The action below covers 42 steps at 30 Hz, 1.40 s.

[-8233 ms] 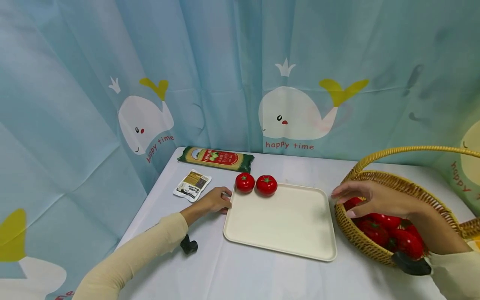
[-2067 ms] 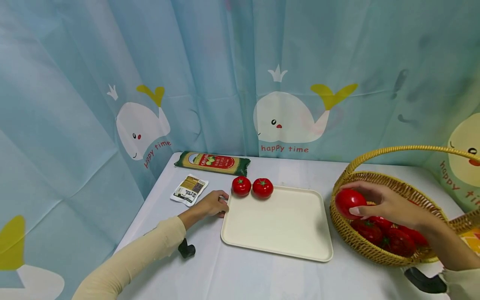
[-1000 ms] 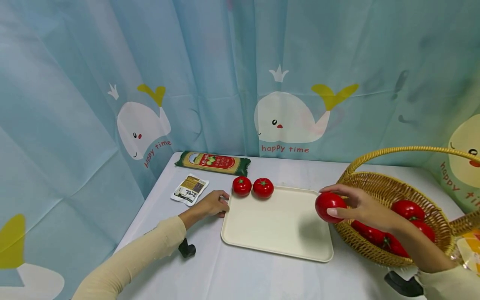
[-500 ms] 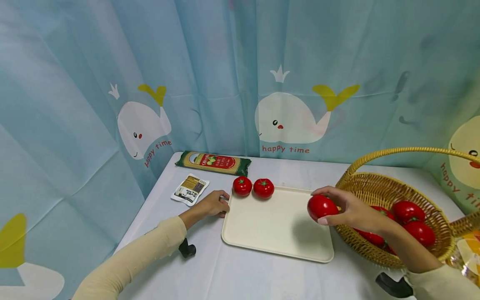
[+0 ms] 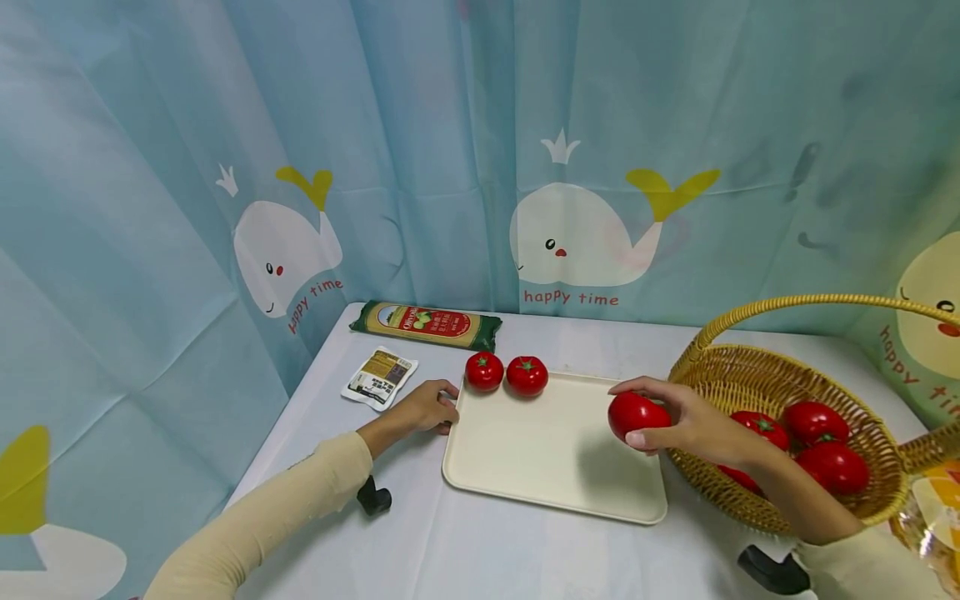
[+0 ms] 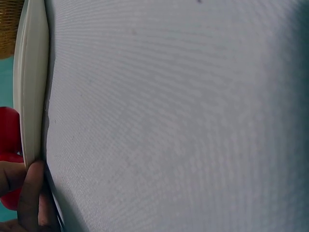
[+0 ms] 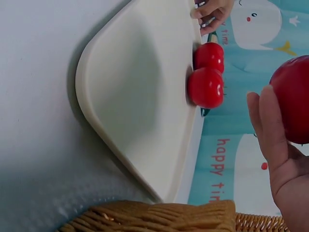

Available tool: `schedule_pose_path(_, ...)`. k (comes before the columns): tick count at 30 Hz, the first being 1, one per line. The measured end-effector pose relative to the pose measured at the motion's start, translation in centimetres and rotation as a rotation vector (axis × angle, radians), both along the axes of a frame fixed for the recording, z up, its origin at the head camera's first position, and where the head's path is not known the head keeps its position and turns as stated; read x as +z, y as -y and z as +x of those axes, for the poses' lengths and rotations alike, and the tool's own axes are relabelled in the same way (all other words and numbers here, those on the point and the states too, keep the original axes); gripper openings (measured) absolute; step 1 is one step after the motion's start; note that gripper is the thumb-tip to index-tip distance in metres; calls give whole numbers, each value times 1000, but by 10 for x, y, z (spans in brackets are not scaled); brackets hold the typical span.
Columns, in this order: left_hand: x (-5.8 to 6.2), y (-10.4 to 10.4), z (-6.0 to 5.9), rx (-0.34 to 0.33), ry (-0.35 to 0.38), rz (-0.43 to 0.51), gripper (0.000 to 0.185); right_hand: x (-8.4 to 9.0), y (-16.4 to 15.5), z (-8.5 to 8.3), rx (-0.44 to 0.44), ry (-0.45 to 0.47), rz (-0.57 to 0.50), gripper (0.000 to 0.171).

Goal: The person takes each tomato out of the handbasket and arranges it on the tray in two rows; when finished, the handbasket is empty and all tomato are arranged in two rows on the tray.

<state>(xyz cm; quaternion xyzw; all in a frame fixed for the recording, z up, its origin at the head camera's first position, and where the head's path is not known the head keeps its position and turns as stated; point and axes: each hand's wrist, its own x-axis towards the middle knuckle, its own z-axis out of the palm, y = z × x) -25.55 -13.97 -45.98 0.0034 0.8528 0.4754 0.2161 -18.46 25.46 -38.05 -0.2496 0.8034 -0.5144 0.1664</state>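
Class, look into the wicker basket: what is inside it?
Red tomatoes lie inside the wicker basket; three show fully, another peeks out beside the right hand's forearm. The arm and near wall cover whatever lies deeper.

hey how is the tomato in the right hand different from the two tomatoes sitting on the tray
The held tomato is up in the air, gripped by the right hand over the tray near its right edge; the two tomatoes rest on the tray's far left corner, side by side. Their green stems show on top; the held one's stem is hidden. All are red, round and similar in size.
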Motion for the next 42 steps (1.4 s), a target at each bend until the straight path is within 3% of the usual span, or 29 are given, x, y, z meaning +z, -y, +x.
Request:
schedule_pose_path(8, -1, 0, -1, -1, 0, -12, 39, -3, 7, 0, -1, -37, 22, 53)
schedule_pose_path(19, 1, 0, 1, -3, 1, -13, 39, -1, 10, -2, 30, -26, 7, 41)
schedule_pose_path(31, 1, 1, 2, -12, -9, -16, 39, -6, 14, -4, -18, -43, -20, 54)
schedule_pose_path(42, 0, 1, 0, -11, -9, -16, 39, -7, 18, -4, -2, -95, -42, 40)
